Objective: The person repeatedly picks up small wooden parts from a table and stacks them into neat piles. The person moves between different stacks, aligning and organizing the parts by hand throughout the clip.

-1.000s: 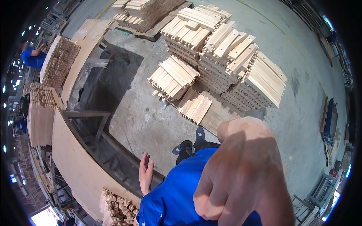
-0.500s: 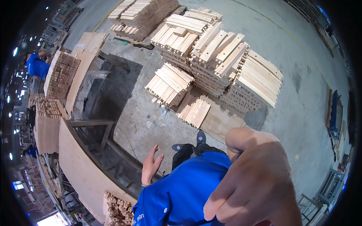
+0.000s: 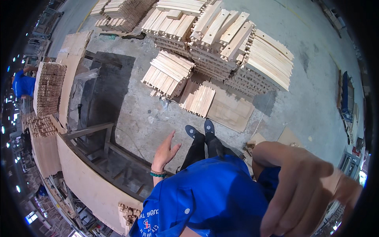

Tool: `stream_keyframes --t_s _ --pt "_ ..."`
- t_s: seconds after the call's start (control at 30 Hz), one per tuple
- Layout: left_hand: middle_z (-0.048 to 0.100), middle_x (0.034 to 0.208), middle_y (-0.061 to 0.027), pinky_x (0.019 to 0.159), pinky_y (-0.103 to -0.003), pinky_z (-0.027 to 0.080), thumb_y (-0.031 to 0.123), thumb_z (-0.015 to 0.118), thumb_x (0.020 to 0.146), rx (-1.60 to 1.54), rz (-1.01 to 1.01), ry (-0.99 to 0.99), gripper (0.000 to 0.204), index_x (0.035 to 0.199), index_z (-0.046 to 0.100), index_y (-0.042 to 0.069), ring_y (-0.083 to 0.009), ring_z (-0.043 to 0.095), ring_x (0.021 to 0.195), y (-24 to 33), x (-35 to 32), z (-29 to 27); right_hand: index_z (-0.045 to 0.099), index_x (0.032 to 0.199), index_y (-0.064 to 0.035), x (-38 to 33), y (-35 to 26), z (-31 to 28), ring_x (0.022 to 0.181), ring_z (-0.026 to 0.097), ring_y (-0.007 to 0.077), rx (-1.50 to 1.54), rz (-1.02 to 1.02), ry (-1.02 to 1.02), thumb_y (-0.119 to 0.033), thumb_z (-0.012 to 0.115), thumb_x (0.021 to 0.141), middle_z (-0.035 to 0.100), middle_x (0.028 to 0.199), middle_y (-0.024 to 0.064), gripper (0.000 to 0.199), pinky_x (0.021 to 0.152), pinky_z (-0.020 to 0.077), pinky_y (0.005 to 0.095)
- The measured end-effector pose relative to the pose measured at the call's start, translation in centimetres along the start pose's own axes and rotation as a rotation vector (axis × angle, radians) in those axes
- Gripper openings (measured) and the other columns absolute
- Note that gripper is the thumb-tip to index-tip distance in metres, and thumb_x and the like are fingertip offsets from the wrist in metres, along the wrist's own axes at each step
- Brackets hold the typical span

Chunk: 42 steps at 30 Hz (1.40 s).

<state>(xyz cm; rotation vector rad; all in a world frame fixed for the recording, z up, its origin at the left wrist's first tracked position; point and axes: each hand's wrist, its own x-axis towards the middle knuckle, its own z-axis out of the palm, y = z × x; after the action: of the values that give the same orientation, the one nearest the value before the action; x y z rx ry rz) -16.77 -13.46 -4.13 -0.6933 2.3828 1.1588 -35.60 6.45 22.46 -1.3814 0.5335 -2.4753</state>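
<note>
Above a concrete floor [image 3: 158, 118] we look down over our own blue shirt [image 3: 209, 197] and black shoes [image 3: 199, 129]. Our left hand [image 3: 165, 151] hangs empty beside the body, fingers [image 3: 170, 138] spread wide and touching nothing, a beaded bracelet [image 3: 158, 173] at the wrist. Nearest it stands a dark metal frame [image 3: 98, 134], just beside a curved plywood sheet [image 3: 87, 177]. Our right hand [image 3: 304, 185] looms very close to the camera at lower right, blurred, its fingers loosely curled and pointing downward; we cannot tell whether it holds anything. Ahead, well apart from both hands, stacks of pale wooden slats [image 3: 221, 43] sit on the floor, with a smaller bundle [image 3: 167, 73] in front. Far left, another person in blue [image 3: 24, 85] stands by stacked wood [image 3: 48, 87].
</note>
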Motion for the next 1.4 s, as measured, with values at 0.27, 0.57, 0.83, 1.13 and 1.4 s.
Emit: stream_keyframes --t_s 0.27,0.57,0.83,1.13,1.4 --pt "0.052 0.128 -0.0187 0.094 -0.041 0.042 0.037 0.058 0.085 0.012 -0.081 -0.057 0.060 0.135 0.041 0.010 -0.0352 0.053 0.114 -7.2 2.9 0.5 0.054 0.106 0.0002 -5.2 7.4 -5.6 0.063 0.060 0.0188 -0.382 0.452 0.214 -0.001 0.053 0.085 0.062 0.077 0.0083 0.021 0.067 0.0519 0.0348" --pt "0.052 0.127 -0.0221 0.097 -0.040 0.041 0.040 0.056 0.085 -0.181 -0.193 -0.240 0.060 0.133 0.044 0.005 -0.0343 0.050 0.117 -17.6 9.3 10.7 0.054 0.114 -0.0063 -30.1 16.1 -14.3 0.073 0.061 0.0181 -0.931 1.687 0.153 -0.011 0.054 0.084 0.062 0.080 0.0079 0.031 0.068 0.0485 0.0312" --pt "0.062 0.106 -0.0095 0.083 -0.031 0.046 0.029 0.062 0.085 -0.830 -0.463 -0.043 0.049 0.124 0.052 0.001 -0.0168 0.058 0.093 -28.6 22.0 24.0 0.056 0.113 -0.0052 -48.8 15.8 -18.8 0.072 0.061 0.0198 -0.827 2.006 0.068 -0.015 0.056 0.080 0.062 0.078 0.0113 0.034 0.067 0.0483 0.0330" --pt "0.057 0.117 -0.0112 0.091 -0.029 0.041 0.031 0.066 0.084 -0.937 -0.538 0.097 0.060 0.131 0.043 -0.001 -0.0188 0.054 0.106 -32.3 38.4 35.4 0.054 0.116 -0.0015 -64.5 24.3 -33.8 0.066 0.056 0.0121 -0.681 1.983 0.457 -0.015 0.051 0.085 0.062 0.075 0.0068 0.034 0.063 0.0462 0.0260" --pt "0.060 0.102 -0.0092 0.079 -0.028 0.044 0.034 0.067 0.083 -1.134 -0.684 0.400 0.069 0.133 0.036 -0.002 -0.0191 0.057 0.095 -32.5 43.1 43.3 0.045 0.127 -0.0049 -67.7 34.4 -44.6 0.086 0.054 0.0099 -0.668 1.877 0.618 -0.017 0.058 0.086 0.056 0.094 0.0033 0.045 0.071 0.0479 0.0264"
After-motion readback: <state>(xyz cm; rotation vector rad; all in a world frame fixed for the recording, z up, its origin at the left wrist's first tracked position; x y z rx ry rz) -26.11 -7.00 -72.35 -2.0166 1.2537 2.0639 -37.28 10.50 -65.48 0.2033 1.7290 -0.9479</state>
